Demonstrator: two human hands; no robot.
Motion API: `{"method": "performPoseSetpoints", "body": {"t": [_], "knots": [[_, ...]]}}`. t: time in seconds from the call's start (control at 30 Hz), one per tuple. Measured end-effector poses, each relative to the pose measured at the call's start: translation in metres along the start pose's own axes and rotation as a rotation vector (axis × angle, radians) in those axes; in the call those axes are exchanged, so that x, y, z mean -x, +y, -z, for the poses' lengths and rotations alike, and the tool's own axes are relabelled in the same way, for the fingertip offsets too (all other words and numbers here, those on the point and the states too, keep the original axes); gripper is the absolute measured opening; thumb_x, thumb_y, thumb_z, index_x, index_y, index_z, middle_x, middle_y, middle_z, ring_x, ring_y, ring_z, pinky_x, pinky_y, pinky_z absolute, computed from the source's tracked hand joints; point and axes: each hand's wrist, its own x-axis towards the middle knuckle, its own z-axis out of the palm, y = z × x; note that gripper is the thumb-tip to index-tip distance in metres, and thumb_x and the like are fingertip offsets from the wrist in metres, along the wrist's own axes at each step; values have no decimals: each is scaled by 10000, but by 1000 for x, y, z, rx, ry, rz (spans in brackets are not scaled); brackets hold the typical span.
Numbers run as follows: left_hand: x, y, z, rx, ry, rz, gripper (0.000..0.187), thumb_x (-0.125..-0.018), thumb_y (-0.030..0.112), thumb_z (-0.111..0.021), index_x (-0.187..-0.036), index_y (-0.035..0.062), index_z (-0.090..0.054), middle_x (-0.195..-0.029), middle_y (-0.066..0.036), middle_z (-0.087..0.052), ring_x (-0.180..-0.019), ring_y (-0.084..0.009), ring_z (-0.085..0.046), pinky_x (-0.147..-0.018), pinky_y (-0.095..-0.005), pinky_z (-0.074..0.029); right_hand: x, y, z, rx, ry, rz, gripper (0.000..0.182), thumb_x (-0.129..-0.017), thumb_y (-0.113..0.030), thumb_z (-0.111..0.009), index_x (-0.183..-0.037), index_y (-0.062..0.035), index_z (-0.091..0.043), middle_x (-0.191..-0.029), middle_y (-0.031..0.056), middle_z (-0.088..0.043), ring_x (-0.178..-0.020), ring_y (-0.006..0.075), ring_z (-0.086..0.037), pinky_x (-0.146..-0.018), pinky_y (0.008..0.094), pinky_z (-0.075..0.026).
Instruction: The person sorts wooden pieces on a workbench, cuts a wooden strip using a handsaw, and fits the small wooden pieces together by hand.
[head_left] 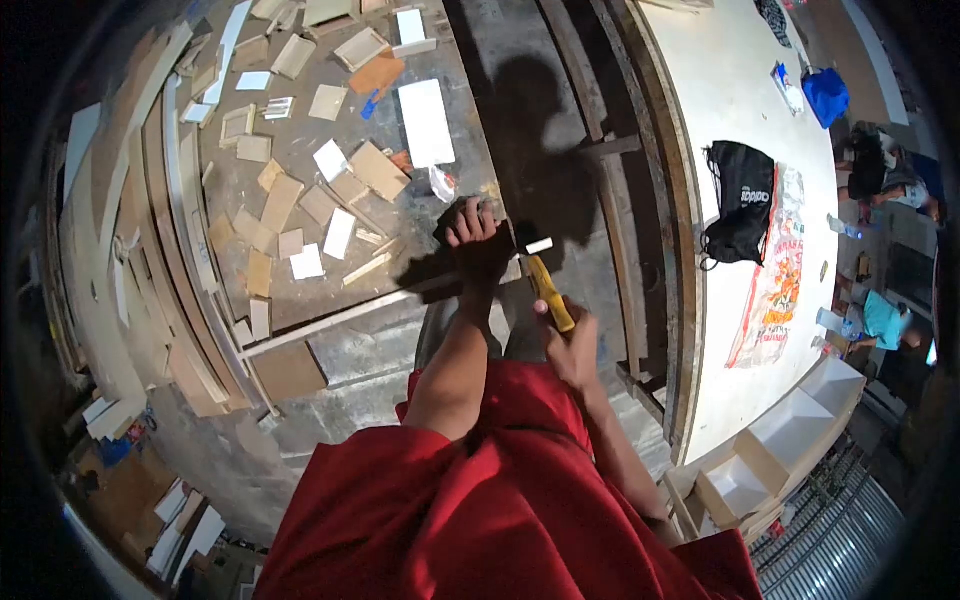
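My right hand (568, 345) is wrapped round the yellow handle of a tool (548, 290). The tool's upper end lies near the corner of the work table, beside a small white piece (539, 245). To the left, my left hand (476, 232) rests at the near right corner of the table (400, 285), fingers curled and partly in shadow. Whether anything is under or inside its fingers cannot be made out.
Wood and white board offcuts (283, 200) lie scattered over the table. At the right stands a long white-topped table (720, 100) with a black drawstring bag (742, 200) and a printed sack (775, 290). Other people (885, 320) are at the far right.
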Motion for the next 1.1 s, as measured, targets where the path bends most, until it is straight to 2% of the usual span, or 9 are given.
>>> {"method": "performPoseSetpoints", "body": {"t": [0.33, 0.4, 0.47, 0.6, 0.7, 0.83, 0.93, 1.0, 1.1], "knots": [[3, 8, 2, 35, 37, -8, 408, -899, 336, -653, -1251, 139, -594, -1387, -59, -530, -1221, -277, -532, -997, -529, -384, 13, -17, 8, -46, 22, -134, 408, -987, -356, -682, -917, 43, -628, -700, 4, -516, -691, 97, -448, -591, 297, -389], [2, 6, -1, 44, 76, 16, 400, -903, 338, -641, -1244, 135, -591, -1383, -52, -530, -1220, -276, -533, -996, -518, -388, 12, -2, 6, -69, 48, -49, 409, -989, -358, -678, -913, 41, -624, -708, 10, -524, -685, 97, -446, -590, 300, -393], [8, 1, -3, 70, 32, 10, 393, -899, 346, -641, -1228, 136, -594, -1388, -43, -527, -1213, -273, -532, -989, -517, -386, 12, -7, 6, -57, 8, -165, 398, -987, -352, -683, -903, 33, -621, -723, 11, -533, -696, 94, -450, -602, 298, -396], [1, 5, -7, 8, 112, 5, 374, -899, 327, -636, -1214, 133, -584, -1391, -40, -526, -1224, -268, -522, -995, -500, -365, 9, -5, 3, 37, -5, -90, 387, -980, -343, -691, -885, 24, -615, -707, 3, -520, -687, 94, -456, -597, 299, -399], [5, 2, -5, 56, 7, 8, 377, -909, 364, -618, -1212, 141, -589, -1407, -37, -521, -1233, -265, -516, -1010, -493, -351, 11, -9, 9, -50, 33, -87, 374, -979, -338, -692, -904, 23, -626, -701, -3, -520, -672, 99, -458, -592, 302, -400], [0, 6, 3, -25, 64, -3, 373, -913, 364, -606, -1210, 138, -590, -1409, -46, -521, -1251, -277, -510, -1020, -504, -345, 9, -3, 3, -36, 14, -120, 367, -976, -330, -696, -966, 35, -655, -734, -4, -556, -684, 95, -471, -607, 294, -409], [2, 4, 7, 139, -35, 38, 396, -916, 352, -611, -1240, 124, -588, -1410, -59, -519, -1266, -289, -510, -1027, -533, -348, 13, -7, 5, -96, 27, -51, 376, -975, -339, -696, -964, 35, -653, -739, -9, -559, -687, 99, -471, -607, 298, -412], [3, 3, 6, 111, -25, 22, 414, -915, 364, -625, -1244, 116, -585, -1406, -63, -520, -1260, -288, -511, -1022, -533, -354, 8, -11, 10, -60, -23, -227, 332, -954, -255, -692, -969, 73, -639, -723, 75, -598, -720, 128, -515, -649, 340, -471], [4, 5, 2, 55, -4, 19, 402, -926, 356, -622, -1245, 115, -583, -1410, -65, -519, -1267, -289, -509, -1023, -530, -357, 12, 4, 0, 8, 5, -130, 350, -965, -286, -698, -974, 59, -641, -740, 48, -582, -726, 123, -513, -652, 318, -456]]}}
